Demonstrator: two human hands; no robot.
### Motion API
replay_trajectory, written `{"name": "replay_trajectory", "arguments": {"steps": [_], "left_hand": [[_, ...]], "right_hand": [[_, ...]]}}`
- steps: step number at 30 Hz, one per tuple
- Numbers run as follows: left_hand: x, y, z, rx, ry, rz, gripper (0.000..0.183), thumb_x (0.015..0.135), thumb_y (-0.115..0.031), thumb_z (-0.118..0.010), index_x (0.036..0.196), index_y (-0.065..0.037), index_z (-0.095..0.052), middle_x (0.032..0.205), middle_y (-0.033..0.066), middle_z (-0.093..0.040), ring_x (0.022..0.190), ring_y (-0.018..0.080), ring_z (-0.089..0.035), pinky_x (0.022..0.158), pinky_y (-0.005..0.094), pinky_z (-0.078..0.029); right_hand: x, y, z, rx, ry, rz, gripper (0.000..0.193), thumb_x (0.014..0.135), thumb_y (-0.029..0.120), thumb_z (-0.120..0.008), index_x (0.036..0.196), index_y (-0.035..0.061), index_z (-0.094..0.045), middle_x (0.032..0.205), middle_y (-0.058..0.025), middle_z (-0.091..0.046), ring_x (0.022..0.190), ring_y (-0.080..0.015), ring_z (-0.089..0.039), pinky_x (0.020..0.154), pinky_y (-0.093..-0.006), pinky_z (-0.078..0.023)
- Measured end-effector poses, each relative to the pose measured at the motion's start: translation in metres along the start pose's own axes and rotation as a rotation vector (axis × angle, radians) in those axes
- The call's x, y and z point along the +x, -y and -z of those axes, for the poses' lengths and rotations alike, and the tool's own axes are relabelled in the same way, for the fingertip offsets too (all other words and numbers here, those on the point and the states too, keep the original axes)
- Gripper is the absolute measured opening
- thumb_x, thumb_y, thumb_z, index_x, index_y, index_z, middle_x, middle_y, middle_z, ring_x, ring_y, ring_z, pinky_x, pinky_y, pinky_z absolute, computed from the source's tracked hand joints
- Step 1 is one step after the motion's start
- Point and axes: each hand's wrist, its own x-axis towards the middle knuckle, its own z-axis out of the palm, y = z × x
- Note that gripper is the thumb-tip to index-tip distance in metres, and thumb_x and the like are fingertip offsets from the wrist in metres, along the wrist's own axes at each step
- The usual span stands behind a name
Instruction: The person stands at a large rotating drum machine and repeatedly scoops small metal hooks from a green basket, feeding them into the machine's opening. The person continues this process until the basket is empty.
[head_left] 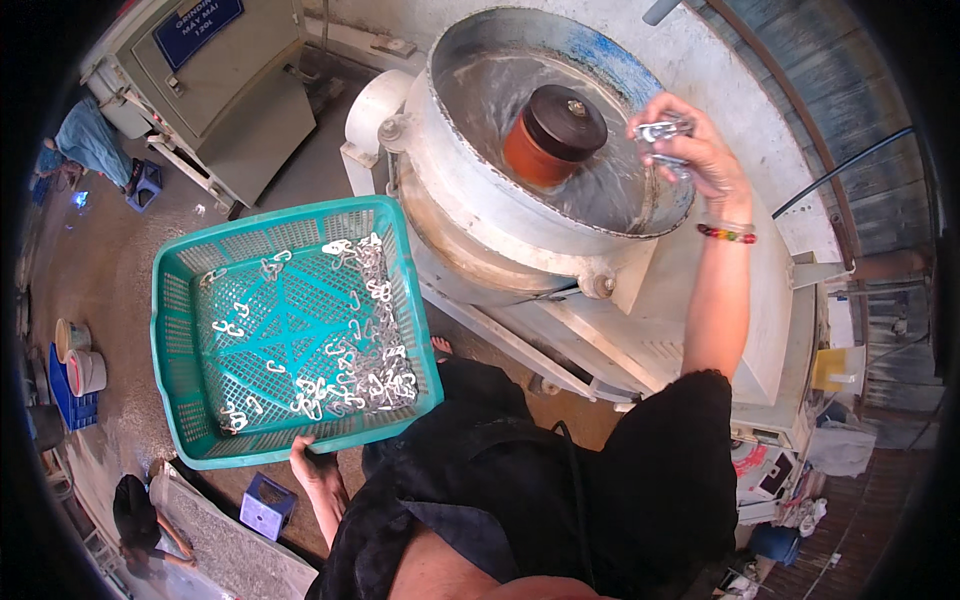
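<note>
My left hand (314, 468) grips the near rim of a teal plastic basket (165, 350), tilted against my body. Small shiny metal hooks (345, 380), shaped like carabiner bodies, are scattered in it, thickest along the right side. Raised over the right rim of a round metal tub (500, 235), my right hand (700, 150) is closed around several silver metal hooks (665, 130). Cloudy grey water (480, 100) swirls in the tub around an orange centre post (535, 155) with a dark cap. Fingers partly hide the hooks in my right hand.
A beige machine cabinet (240, 130) stands at the far left. Blue stools (268, 505) and buckets (86, 372) are on the wet floor. One person (140, 520) works at lower left, another (90, 145) bends at upper left. A corrugated wall (890, 340) rises at right.
</note>
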Motion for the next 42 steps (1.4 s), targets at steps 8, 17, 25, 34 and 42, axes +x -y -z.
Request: {"name": "replay_trajectory", "arguments": {"steps": [8,17,25,34,42], "left_hand": [[-0.004,-0.001,-0.015,-0.046,0.065,0.036,0.045,0.060,-0.009,-0.055,0.105,-0.005,-0.050,0.100,0.0080,-0.053,0.092,0.0251,-0.050,0.081,0.0448,-0.041],[-0.021,0.004,-0.019,-0.003,-0.184,-0.015,0.014,0.061,-0.004,-0.055,0.074,-0.004,-0.051,0.069,0.0038,-0.049,0.066,0.0176,-0.047,0.059,0.0359,-0.039],[-0.027,0.006,-0.019,-0.044,-0.149,-0.073,0.015,0.062,-0.007,-0.055,0.076,-0.002,-0.052,0.067,0.0044,-0.050,0.061,0.0165,-0.047,0.055,0.0328,-0.038],[-0.027,0.011,-0.020,-0.010,-0.210,-0.094,0.015,0.061,-0.003,-0.055,0.076,-0.003,-0.051,0.068,0.0033,-0.050,0.065,0.0145,-0.045,0.058,0.0287,-0.036],[-0.025,0.016,-0.017,-0.056,-0.218,-0.073,0.013,0.063,-0.001,-0.055,0.075,-0.003,-0.051,0.068,0.0036,-0.051,0.064,0.0148,-0.047,0.056,0.0298,-0.037]], "right_hand": [[0.019,-0.105,0.133,-0.351,-0.671,-0.603,0.051,0.081,0.030,-0.059,0.116,-0.0034,-0.044,0.110,-0.0156,-0.050,0.082,-0.0228,-0.059,0.067,-0.0307,-0.055],[0.027,-0.022,-0.096,-0.547,-0.091,0.091,0.042,0.087,0.026,-0.048,0.120,0.0009,-0.049,0.120,-0.0131,-0.051,0.109,-0.0212,-0.050,0.087,-0.0322,-0.042],[0.163,-0.232,-0.327,-1.049,0.169,0.451,0.066,0.083,0.041,-0.051,0.135,0.0088,-0.026,0.132,-0.0241,-0.033,0.119,-0.0397,-0.034,0.098,-0.0466,-0.029],[0.084,-0.256,-0.330,-1.480,0.671,0.166,0.081,0.066,0.043,-0.068,0.125,0.0013,-0.032,0.120,-0.0280,-0.037,0.109,-0.0419,-0.040,0.087,-0.0479,-0.038],[0.049,-0.252,-0.342,-1.118,0.793,0.223,0.069,0.051,0.009,-0.078,0.109,0.0075,-0.042,0.106,-0.0177,-0.038,0.096,-0.0408,-0.045,0.073,-0.0462,-0.049]]}}
